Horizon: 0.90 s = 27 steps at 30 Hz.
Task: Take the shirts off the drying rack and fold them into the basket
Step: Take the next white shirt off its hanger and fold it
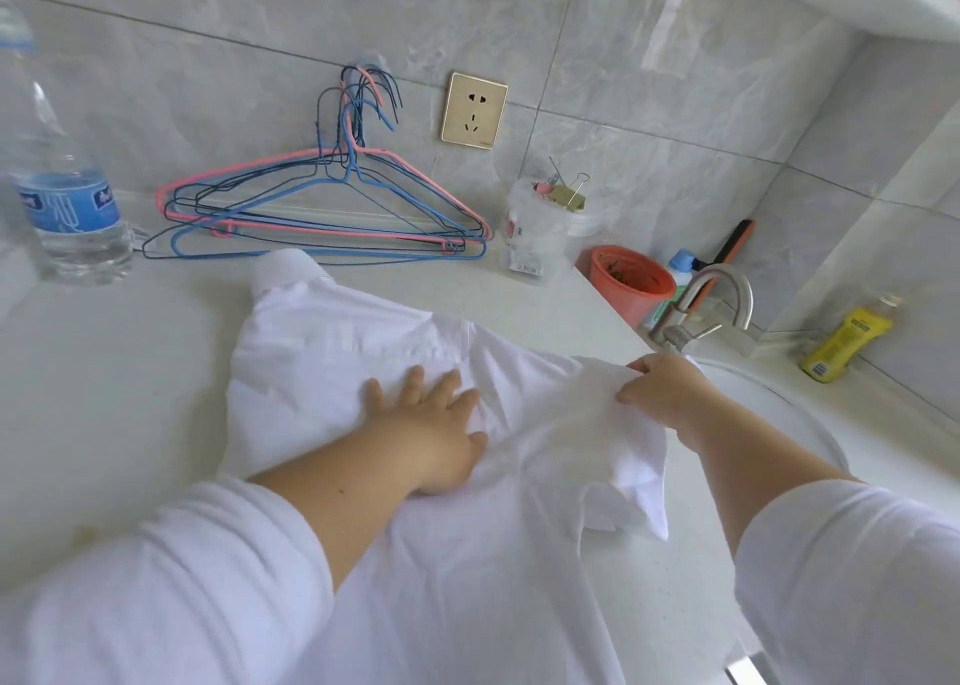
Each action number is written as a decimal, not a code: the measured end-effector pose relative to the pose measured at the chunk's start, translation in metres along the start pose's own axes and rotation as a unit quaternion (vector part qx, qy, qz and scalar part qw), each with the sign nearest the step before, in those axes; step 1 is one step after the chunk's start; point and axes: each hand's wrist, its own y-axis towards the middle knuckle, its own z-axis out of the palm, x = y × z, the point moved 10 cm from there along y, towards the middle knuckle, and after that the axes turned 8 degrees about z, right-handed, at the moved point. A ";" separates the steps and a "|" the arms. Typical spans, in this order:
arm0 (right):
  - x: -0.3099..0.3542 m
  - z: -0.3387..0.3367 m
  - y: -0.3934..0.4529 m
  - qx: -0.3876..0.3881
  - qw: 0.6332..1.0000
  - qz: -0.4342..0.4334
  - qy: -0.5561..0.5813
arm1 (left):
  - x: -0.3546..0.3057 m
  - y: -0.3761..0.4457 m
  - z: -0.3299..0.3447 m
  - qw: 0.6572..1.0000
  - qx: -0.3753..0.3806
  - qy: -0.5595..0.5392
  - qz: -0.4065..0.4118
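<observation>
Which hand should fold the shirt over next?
The right hand, probably. Its fingers already pinch a lifted edge of the white shirt near the faucet, while the left hand lies flat, pinning the cloth to the counter.

Lying spread on the white counter, a white shirt, collar end pointing toward the wall, body flat and lightly creased, right part bunching and lifting off the surface near the sink, lower part trailing toward the camera
</observation>
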 end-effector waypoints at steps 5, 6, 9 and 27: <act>0.050 -0.044 -0.048 -0.048 0.986 -0.093 0.132 | 0.002 -0.002 0.008 0.999 -0.036 0.003 -0.008; 0.069 -0.048 -0.066 -0.047 0.982 -0.126 0.134 | 0.002 -0.002 0.008 0.999 -0.038 -0.003 -0.010; 0.128 -0.039 -0.137 -0.039 0.962 -0.255 0.088 | 0.002 -0.003 0.006 0.999 -0.039 -0.015 -0.008; 0.107 0.111 -0.212 0.103 0.899 -0.364 -0.221 | 0.086 -0.065 -0.032 0.965 -0.038 -0.245 -0.088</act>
